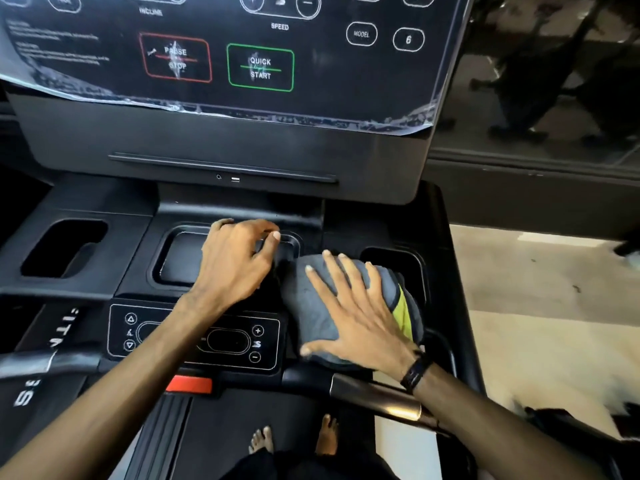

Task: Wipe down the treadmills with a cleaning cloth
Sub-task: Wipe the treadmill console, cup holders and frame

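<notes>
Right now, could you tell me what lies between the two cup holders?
In the head view, the shallow tray, the left hand, and the cloth under the right hand.

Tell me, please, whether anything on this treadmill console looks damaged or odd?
Yes: the clear protective film over the display panel is wrinkled and frayed along its lower edge, lifting at the lower right corner. The PAUSE/STOP button and QUICK START button show scuffed, whitish wear.

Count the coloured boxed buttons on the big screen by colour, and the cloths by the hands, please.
Red-boxed buttons: 1, PAUSE/STOP
Green-boxed buttons: 1, QUICK START
Cloths: 1, a grey cloth with a yellow patch, pressed flat by the right hand
Total: 3
</notes>
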The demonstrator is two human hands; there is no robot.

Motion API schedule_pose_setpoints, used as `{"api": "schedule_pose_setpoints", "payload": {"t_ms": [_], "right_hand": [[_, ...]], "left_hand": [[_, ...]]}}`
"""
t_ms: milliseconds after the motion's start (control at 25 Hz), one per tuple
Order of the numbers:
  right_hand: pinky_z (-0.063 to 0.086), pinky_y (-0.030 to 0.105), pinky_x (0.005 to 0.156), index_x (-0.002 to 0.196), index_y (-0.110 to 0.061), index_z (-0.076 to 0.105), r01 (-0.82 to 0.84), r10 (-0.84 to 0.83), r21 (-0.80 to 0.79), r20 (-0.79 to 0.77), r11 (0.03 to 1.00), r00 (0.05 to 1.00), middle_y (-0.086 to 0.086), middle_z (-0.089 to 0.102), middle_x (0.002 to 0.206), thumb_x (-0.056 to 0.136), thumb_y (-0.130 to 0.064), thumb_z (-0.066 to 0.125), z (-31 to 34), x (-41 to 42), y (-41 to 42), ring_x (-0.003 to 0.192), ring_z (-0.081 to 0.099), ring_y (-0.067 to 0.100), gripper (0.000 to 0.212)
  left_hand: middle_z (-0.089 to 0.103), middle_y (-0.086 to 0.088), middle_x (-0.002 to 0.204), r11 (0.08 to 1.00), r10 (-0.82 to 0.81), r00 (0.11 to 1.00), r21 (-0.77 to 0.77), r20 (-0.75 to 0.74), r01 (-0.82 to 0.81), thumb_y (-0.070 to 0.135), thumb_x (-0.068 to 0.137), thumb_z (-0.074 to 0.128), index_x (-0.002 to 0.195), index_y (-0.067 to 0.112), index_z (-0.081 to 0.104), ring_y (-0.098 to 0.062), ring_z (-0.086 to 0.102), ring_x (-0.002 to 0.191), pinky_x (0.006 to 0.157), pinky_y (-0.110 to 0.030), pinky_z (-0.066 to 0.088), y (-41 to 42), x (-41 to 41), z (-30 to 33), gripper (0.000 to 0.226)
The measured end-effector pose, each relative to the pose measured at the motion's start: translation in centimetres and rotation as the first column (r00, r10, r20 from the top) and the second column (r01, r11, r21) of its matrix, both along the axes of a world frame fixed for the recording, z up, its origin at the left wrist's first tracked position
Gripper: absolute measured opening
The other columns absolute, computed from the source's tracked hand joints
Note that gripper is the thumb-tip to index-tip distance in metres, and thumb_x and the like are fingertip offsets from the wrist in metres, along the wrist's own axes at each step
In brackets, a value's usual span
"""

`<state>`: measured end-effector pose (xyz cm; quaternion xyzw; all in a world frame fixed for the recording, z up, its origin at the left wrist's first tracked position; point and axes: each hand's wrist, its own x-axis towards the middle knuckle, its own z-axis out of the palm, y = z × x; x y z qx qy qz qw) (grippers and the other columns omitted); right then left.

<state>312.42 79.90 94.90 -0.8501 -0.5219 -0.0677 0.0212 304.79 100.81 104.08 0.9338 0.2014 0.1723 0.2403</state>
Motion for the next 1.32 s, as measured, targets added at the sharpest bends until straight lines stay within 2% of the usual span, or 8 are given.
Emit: {"api": "schedule_pose_setpoints", "payload": {"t_ms": [280,520,760,920,1040,1120,1240,1320], "right_hand": [[0.026,0.068,0.105,0.153,-0.018,0.028,0.097,-0.092,-0.102,0.052,0.990,0.994,0.022,0.031,0.155,0.051,-0.050,0.076,0.5,-1.9,4.7,0.139,0.031,0.043,0.116],[0.037,0.054,0.095,0.154,-0.026,0.026,0.245,-0.244,-0.054,0.013,0.968,0.970,0.008,0.039,0.146,0.058,-0.079,0.062,-0.5,0.8,-3.0,0.122,0.044,0.033,0.117],[0.029,0.055,0.108,0.152,-0.026,0.034,0.328,-0.324,-0.080,0.053,0.941,0.945,0.007,0.046,0.136,0.065,-0.074,0.066,-0.1,1.4,-7.0,0.121,0.048,0.028,0.104],[0.042,0.049,0.099,0.151,-0.033,0.039,0.299,-0.298,-0.041,0.019,0.953,0.954,0.006,0.052,0.134,0.060,-0.035,0.078,1.0,0.1,-10.0,0.118,0.053,0.030,0.100],[0.046,0.050,0.091,0.149,-0.036,0.042,0.452,-0.421,0.155,-0.198,0.878,0.885,0.008,0.054,0.131,0.057,-0.015,0.069,3.2,0.9,-12.9,0.115,0.054,0.036,0.098],[0.044,0.052,0.098,0.151,-0.041,0.033,0.614,-0.532,0.254,-0.324,0.747,0.782,0.007,0.048,0.140,0.068,-0.033,0.066,4.5,2.3,-13.8,0.124,0.047,0.036,0.089],[0.028,0.057,0.114,0.158,-0.036,0.003,0.691,-0.668,-0.037,-0.297,0.722,0.682,0.001,0.016,0.163,0.068,-0.094,0.040,4.1,3.3,-12.8,0.147,0.018,0.028,0.114],[0.025,0.057,0.118,0.158,-0.037,0.000,0.724,-0.712,-0.136,-0.373,0.676,0.595,0.000,0.009,0.167,0.065,-0.101,0.024,1.7,2.9,-11.6,0.152,0.009,0.027,0.116]], "left_hand": [[0.077,-0.003,0.101,0.985,-0.165,0.986,0.039,-0.012,0.166,0.036,0.092,0.044,0.107,0.017,0.074,-0.027,0.069,0.101,0.106,-0.039,0.036,-1.1,3.2,-0.2,0.039],[0.075,-0.005,0.111,0.952,-0.266,0.959,0.126,-0.100,0.278,0.027,0.095,0.059,0.111,0.016,0.073,-0.026,0.068,0.106,0.112,-0.038,0.026,-2.8,5.7,-1.7,0.024],[0.067,-0.007,0.128,0.923,-0.319,0.923,0.152,-0.215,0.354,0.038,0.096,0.058,0.126,0.012,0.065,-0.026,0.061,0.120,0.116,-0.043,0.026,-1.4,5.0,-2.9,0.040],[0.052,-0.008,0.146,0.874,-0.374,0.873,0.193,-0.314,0.445,0.049,0.099,0.048,0.140,0.012,0.052,-0.024,0.049,0.135,0.119,-0.039,0.022,0.9,5.1,-3.5,0.055],[0.047,-0.009,0.151,0.826,-0.453,0.835,0.206,-0.312,0.525,0.051,0.101,0.041,0.143,0.012,0.049,-0.023,0.040,0.142,0.122,-0.039,0.020,1.4,5.8,-4.2,0.058],[0.044,-0.009,0.153,0.776,-0.522,0.793,0.209,-0.315,0.595,0.057,0.098,0.026,0.144,0.011,0.048,-0.023,0.036,0.145,0.123,-0.038,0.018,0.8,6.4,-4.5,0.069],[0.033,-0.011,0.160,0.673,-0.637,0.704,0.219,-0.314,0.707,0.059,0.096,0.016,0.149,0.009,0.041,-0.022,0.021,0.152,0.126,-0.037,0.011,-0.3,8.0,-5.3,0.077],[0.021,-0.011,0.164,0.597,-0.685,0.644,0.244,-0.342,0.764,0.058,0.099,0.014,0.154,0.008,0.032,-0.019,0.005,0.155,0.126,-0.037,0.003,-0.9,8.9,-6.1,0.076]]}}
